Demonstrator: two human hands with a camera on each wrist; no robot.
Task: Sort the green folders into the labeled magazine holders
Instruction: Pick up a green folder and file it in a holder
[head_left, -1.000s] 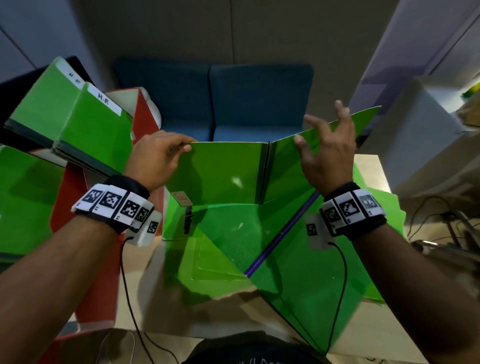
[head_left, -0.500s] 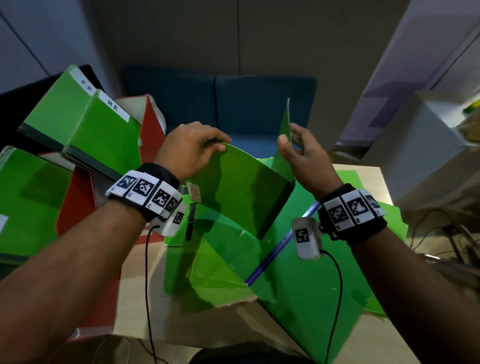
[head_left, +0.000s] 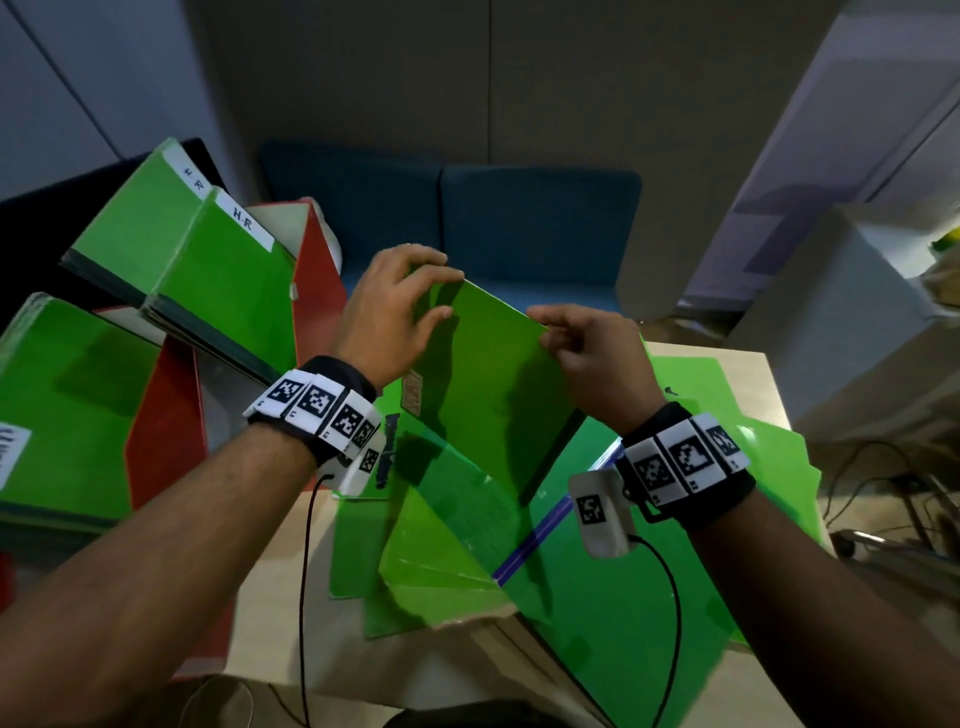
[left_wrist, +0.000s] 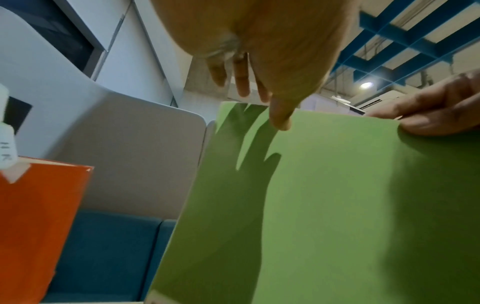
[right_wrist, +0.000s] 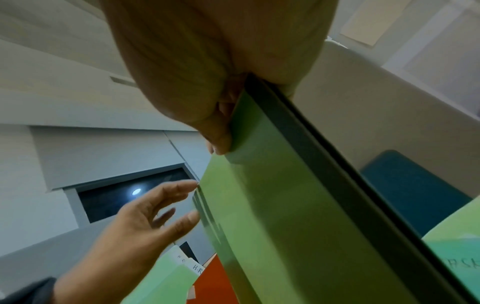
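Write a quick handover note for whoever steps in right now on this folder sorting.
Right hand pinches the top right corner of a closed green folder, held up over the table.
Left hand is open, fingertips at the folder's top left edge.
Done: folders marked H-R sit in the red holder on the left.
Left: file the held folder, then the loose green ones on the table.

The head view looks down from above; both wrist views look up from close below, sharing the green folder (head_left: 493, 374) at the head view's 12 o'clock.
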